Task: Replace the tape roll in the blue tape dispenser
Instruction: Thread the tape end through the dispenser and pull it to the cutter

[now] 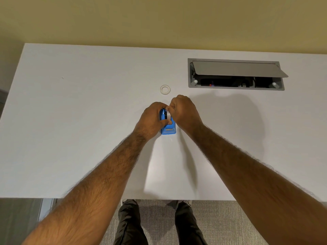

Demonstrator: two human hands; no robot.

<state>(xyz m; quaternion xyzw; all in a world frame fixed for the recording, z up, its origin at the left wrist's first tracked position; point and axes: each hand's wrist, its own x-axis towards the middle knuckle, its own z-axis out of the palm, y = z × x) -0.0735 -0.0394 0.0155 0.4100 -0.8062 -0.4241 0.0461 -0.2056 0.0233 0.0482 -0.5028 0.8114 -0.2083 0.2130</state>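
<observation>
The blue tape dispenser [168, 129] stands upright on the white bench [70, 121], a tape roll [165, 89] lying flat beyond it. The left hand [153, 117] clasps its body; the right hand [184, 110] pinches something at its top, hidden.

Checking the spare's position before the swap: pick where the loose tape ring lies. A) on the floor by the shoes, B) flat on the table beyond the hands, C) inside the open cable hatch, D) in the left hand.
B: the loose tape ring lies flat on the white table, past both hands working at the blue dispenser.
</observation>
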